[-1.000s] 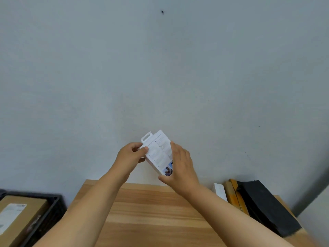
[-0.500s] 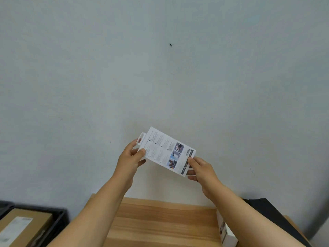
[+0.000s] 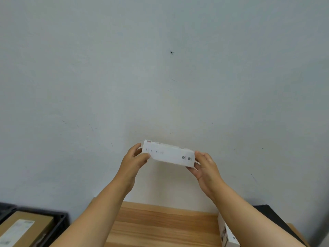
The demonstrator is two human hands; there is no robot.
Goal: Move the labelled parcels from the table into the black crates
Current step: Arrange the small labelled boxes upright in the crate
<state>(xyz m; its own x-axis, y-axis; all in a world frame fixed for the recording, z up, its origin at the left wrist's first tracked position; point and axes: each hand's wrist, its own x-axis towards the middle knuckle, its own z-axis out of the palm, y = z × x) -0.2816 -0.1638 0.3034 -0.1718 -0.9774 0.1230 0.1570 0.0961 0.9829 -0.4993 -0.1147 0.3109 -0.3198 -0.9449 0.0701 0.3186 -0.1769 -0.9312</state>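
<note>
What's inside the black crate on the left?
The black plastic crate holds a flat brown cardboard parcel with a white label on top. Anything under the parcel is hidden, and the crate runs off the picture's edge.

A: Where can a hand pass?
B: The middle of the light wooden table (image 3: 160, 223) lies bare between the two forearms, so the way down there is open.
A: And what stands in the way?
B: The pale grey wall (image 3: 160, 77) closes off the far edge. A white printed carton (image 3: 228, 237) sits at the table's right end, a flat black item (image 3: 274, 220) beside it. The black plastic crate (image 3: 60, 222) on the left already holds a brown cardboard parcel with a white label (image 3: 23, 229), filling most of what shows
</note>
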